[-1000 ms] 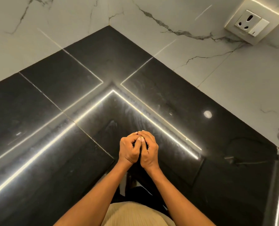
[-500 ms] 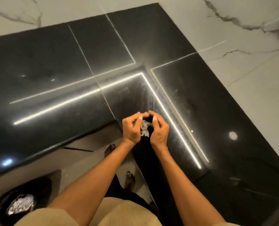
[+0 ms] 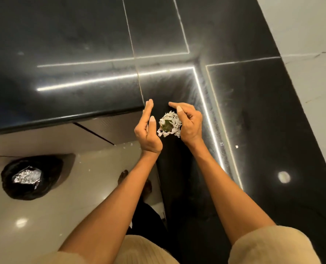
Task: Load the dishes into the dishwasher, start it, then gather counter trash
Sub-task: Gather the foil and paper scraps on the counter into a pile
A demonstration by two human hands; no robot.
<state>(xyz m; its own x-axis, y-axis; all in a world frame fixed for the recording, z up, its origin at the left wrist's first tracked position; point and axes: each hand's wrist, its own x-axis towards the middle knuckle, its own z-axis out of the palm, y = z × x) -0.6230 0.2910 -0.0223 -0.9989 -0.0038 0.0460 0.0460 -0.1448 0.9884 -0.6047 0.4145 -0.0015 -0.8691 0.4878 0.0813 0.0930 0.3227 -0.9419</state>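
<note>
Glossy black stone counter [image 3: 82, 44]: your right hand [image 3: 189, 123] cups a ragged clump of white shreds [image 3: 169, 126]; your left hand [image 3: 147, 133] is open, flat-fingered, beside it.

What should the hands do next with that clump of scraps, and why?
Probably close the left hand back against the clump of white scraps and carry it down left to the black-lined bin. The right hand alone cups the clump over the counter edge, the left hand is open and apart, and bits already lie on the floor.
</note>
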